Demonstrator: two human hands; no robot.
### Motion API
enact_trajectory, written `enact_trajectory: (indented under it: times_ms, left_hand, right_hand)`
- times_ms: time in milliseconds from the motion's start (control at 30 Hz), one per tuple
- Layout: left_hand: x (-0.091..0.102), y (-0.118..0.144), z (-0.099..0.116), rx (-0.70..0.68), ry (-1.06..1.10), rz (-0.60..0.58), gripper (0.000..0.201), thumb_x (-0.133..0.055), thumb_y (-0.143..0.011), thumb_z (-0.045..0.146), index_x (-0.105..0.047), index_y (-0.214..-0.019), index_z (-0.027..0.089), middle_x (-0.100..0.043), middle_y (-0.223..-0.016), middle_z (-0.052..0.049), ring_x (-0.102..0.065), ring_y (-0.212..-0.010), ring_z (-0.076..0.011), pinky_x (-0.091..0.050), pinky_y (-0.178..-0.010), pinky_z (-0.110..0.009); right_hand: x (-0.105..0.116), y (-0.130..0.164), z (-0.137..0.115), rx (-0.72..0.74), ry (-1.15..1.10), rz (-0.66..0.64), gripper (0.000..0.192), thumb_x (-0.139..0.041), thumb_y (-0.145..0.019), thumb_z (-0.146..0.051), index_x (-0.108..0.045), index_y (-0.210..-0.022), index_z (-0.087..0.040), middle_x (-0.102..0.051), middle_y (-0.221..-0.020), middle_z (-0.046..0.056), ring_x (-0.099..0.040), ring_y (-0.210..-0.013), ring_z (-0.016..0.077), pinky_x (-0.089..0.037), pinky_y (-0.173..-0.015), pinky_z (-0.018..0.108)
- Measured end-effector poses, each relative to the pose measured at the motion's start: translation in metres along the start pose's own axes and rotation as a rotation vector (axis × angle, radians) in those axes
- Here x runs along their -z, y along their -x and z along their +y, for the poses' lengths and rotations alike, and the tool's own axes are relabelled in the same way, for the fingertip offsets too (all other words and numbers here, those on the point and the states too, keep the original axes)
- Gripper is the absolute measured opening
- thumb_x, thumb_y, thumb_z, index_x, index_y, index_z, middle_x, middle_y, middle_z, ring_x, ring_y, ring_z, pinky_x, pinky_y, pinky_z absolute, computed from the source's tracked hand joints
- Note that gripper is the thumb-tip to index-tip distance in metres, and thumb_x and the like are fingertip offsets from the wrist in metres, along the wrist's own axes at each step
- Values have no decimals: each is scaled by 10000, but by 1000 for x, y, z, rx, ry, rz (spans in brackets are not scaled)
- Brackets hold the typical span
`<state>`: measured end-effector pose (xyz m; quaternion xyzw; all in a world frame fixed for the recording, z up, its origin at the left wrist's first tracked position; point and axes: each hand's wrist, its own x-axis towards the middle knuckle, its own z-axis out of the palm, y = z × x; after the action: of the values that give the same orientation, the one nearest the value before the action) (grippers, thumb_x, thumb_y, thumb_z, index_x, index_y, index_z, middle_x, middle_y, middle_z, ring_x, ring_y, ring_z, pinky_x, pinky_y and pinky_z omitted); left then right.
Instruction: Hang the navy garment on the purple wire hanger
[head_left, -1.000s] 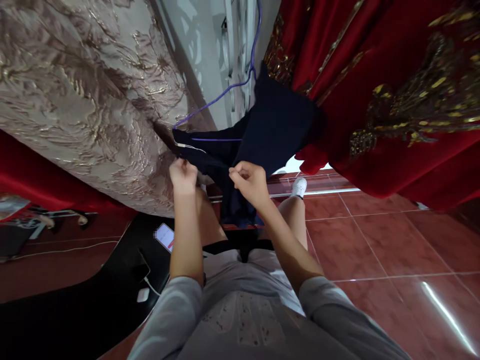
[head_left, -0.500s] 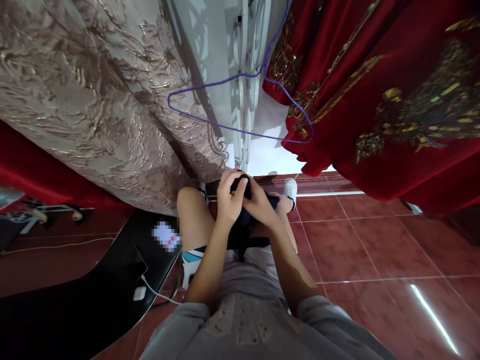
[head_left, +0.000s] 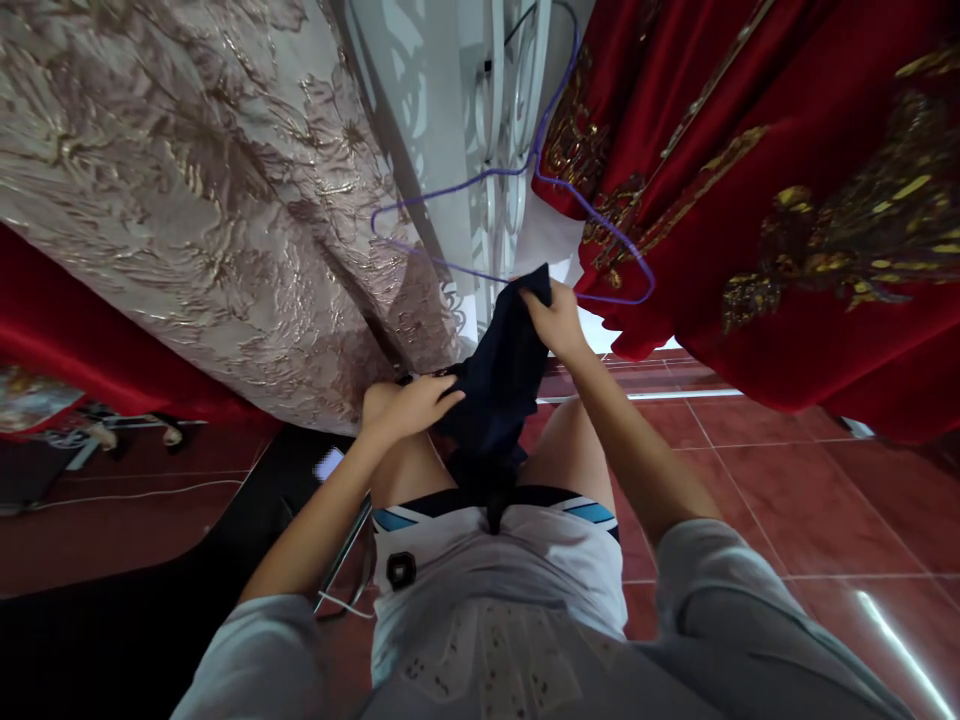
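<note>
A dark navy cloth (head_left: 504, 365), perhaps a garment, hangs between my knees; folds hide its exact kind. My right hand (head_left: 556, 318) pinches its upper edge and holds it raised. Lower and to the left, my left hand (head_left: 426, 404) is at the cloth's left side, thumb and fingers closed around its edge. Just above the cloth is a purple wire hanger (head_left: 465, 186), hanging with nothing on it. Its lower bar passes close behind my right hand.
Pale embossed fabric (head_left: 247, 220) hangs at left, red gold-embroidered fabric (head_left: 720, 220) at right. White scrolled metalwork (head_left: 517, 110) stands between them. A black bench (head_left: 187, 580) with a phone-like pale object (head_left: 328, 464) is at lower left. Red floor tiles (head_left: 735, 440) lie to the right.
The cloth was bunched between both hands at my lap. Now my hands are apart and it is spread, its top lifted by my right hand; my left hand moved left.
</note>
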<state>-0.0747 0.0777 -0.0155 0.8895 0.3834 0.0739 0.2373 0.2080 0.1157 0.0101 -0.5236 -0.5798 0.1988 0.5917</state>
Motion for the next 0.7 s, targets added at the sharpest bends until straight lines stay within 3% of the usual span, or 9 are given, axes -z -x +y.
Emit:
enact_trajectory:
  times_ms: [100, 167, 300, 367, 467, 567, 633, 700]
  left_hand:
    - [32, 11, -20, 77, -150, 105, 322, -400, -1042, 372, -557, -820, 200, -667, -787, -84, -667, -806, -262, -508, -908, -422]
    - [57, 14, -24, 53, -185, 233, 302, -383, -1031, 349, -581, -865, 193, -691, -836, -103, -686, -863, -281, -514, -964, -460]
    - [104, 0, -4, -131, -174, 651, 263, -401, -1031, 334, -620, -1070, 195, -686, -1283, -146, -639, -1235, -288, -484, -1105, -470]
    - [119, -17, 14, -222, -154, 765, 242, -418, -1042, 341, -617, -1104, 217, -649, -1375, -129, -596, -1324, -273, -464, -1149, -457]
    - [129, -47, 37, -300, -121, 754, 246, -428, -1052, 316, -598, -1212, 236, -677, -1327, -108, -627, -1294, -254, -468, -1154, -445]
    - [129, -66, 49, -330, -101, 673, 335, -405, -1061, 266, -549, -1362, 245, -726, -1216, -80, -672, -1211, -227, -487, -1135, -419]
    - [130, -70, 52, -335, -98, 665, 353, -396, -1061, 257, -563, -1372, 247, -725, -1220, -79, -670, -1204, -232, -491, -1132, -419]
    - [131, -70, 53, -334, -95, 677, 332, -408, -1059, 275, -608, -1322, 247, -706, -1256, -90, -653, -1221, -257, -486, -1139, -438]
  right_hand:
    - [32, 13, 3, 30, 81, 114, 224, -662, -834, -361, -598, -708, -188, -544, -677, -1, -516, -650, 146, -492, -671, 317]
    - [55, 19, -5, 48, 132, 145, 280, -682, -819, -325, -529, -626, -192, -453, -627, -19, -438, -599, 117, -424, -602, 287]
    - [72, 23, -27, 40, 174, 174, 393, -686, -805, -284, -403, -547, -199, -365, -588, -26, -370, -572, 97, -343, -548, 269]
    - [66, 26, -34, -17, 118, 141, 370, -684, -810, -307, -437, -559, -194, -396, -589, -25, -387, -566, 96, -329, -529, 261]
    - [60, 37, -43, -74, 59, 40, 253, -671, -844, -354, -611, -672, -179, -537, -642, -11, -515, -605, 126, -429, -562, 270]
    - [77, 46, -51, 80, 128, 54, 162, -649, -856, -266, -760, -942, -184, -730, -894, 35, -704, -875, 204, -578, -830, 367]
    - [103, 47, -55, 254, 202, 228, 412, -667, -810, -174, -745, -1214, -201, -738, -1215, 81, -702, -1138, 247, -553, -1012, 420]
    - [134, 44, -58, 345, 232, 408, 677, -716, -747, -132, -644, -1414, -224, -605, -1479, 119, -696, -1179, 260, -565, -988, 419]
